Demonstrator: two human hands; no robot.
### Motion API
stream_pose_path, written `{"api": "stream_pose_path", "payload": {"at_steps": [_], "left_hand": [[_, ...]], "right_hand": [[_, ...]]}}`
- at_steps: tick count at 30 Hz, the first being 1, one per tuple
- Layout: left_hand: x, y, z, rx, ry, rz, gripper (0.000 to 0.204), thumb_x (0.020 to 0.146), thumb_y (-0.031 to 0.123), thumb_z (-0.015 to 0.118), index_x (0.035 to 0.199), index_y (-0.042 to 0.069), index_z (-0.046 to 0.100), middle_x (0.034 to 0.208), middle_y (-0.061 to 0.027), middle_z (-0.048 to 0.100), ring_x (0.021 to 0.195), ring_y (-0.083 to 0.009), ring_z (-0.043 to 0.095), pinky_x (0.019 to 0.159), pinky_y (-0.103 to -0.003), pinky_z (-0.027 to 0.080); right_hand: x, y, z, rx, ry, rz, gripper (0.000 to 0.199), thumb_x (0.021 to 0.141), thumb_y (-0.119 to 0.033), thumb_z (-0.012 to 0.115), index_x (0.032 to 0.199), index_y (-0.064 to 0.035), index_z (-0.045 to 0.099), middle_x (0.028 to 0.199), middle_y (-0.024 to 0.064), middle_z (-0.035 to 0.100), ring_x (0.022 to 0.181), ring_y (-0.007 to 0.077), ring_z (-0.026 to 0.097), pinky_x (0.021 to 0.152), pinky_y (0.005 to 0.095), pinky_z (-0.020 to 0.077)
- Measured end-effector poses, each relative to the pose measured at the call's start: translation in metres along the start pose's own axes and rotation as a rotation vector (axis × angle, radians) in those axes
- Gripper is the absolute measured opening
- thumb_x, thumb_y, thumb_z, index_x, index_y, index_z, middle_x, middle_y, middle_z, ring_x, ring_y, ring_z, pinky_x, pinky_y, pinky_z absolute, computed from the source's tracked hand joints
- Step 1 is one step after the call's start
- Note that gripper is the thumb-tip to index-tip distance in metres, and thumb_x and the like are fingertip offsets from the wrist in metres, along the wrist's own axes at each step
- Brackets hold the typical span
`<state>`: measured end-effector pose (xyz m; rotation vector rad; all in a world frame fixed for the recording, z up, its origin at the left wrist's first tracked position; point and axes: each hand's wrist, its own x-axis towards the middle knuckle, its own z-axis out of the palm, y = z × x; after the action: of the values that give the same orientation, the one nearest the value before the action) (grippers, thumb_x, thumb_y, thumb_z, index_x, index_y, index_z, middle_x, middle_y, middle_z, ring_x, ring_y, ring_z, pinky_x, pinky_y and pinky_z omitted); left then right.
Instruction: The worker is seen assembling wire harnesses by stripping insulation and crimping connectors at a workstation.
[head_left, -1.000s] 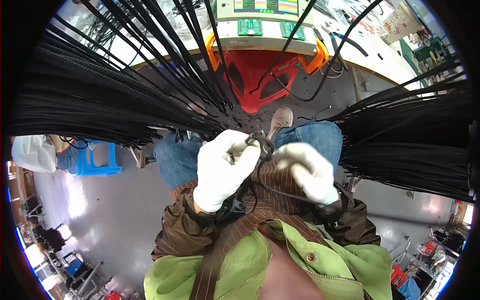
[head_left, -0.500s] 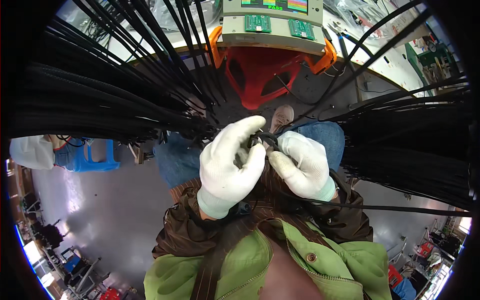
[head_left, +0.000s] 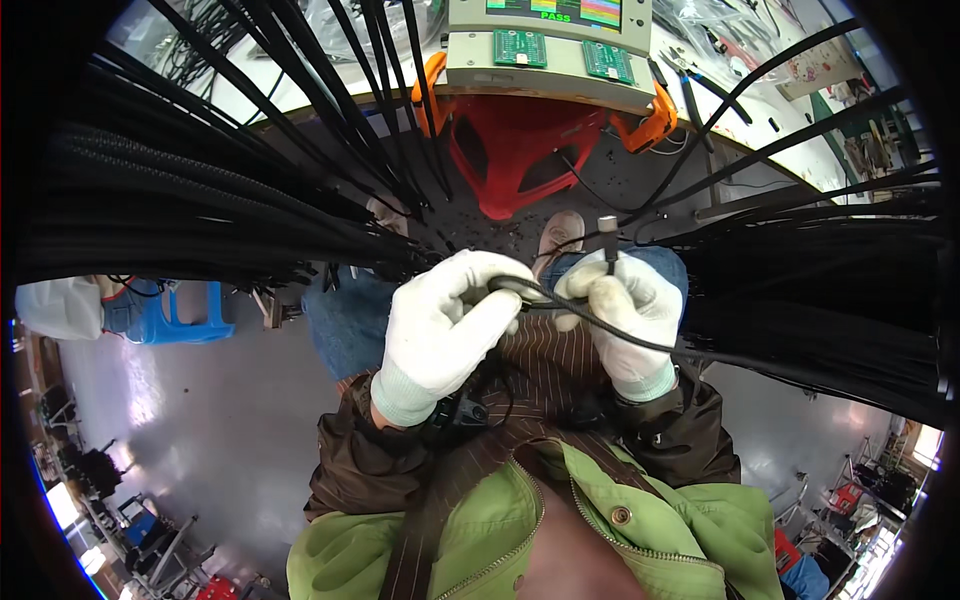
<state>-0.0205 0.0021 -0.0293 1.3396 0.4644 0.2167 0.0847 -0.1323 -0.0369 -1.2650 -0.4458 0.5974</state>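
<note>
Held a thin black cable [head_left: 560, 305] over the lap, left hand [head_left: 445, 325] fingers curled shut around it, right hand [head_left: 620, 310] fingers pinching below its silver plug [head_left: 607, 226]; probably best kept taut, unkinked

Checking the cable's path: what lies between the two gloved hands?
In the head view, a short stretch of black cable spans from left hand to right hand.

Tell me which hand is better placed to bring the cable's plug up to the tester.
Right, probably. The right hand pinches the black cable just below its metal plug, which points toward the beige tester. The left hand grips the cable farther back.
</note>
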Motion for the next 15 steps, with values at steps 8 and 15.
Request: {"api": "stream_pose_path", "payload": {"at_steps": [8, 15], "left_hand": [[0.012, 0.015, -0.003, 0.068, -0.024, 0.206, 0.026, 0.08, 0.002, 0.05, 0.104, -0.007, 0.057, 0.106, -0.0146, 0.057, 0.096, -0.018, 0.054, 0.085, -0.03, 0.042], [0.017, 0.006, -0.006, 0.271, -0.28, 0.401, 0.022, 0.082, 0.004, 0.05, 0.1, -0.008, 0.056, 0.107, -0.0147, 0.056, 0.094, -0.0206, 0.056, 0.085, -0.03, 0.043]], "right_hand": [[0.004, 0.003, -0.004, -0.221, -0.223, -0.146, 0.006, 0.078, 0.002, 0.059, 0.073, 0.0036, 0.058, 0.068, 0.0022, 0.053, 0.057, 0.0079, 0.045, 0.052, 0.0213, 0.0366], [0.015, -0.004, -0.009, -0.229, -0.338, -0.093, 0.008, 0.078, -0.002, 0.06, 0.083, 0.0036, 0.062, 0.074, 0.0086, 0.061, 0.068, 0.0145, 0.057, 0.06, 0.0251, 0.0439]]}}
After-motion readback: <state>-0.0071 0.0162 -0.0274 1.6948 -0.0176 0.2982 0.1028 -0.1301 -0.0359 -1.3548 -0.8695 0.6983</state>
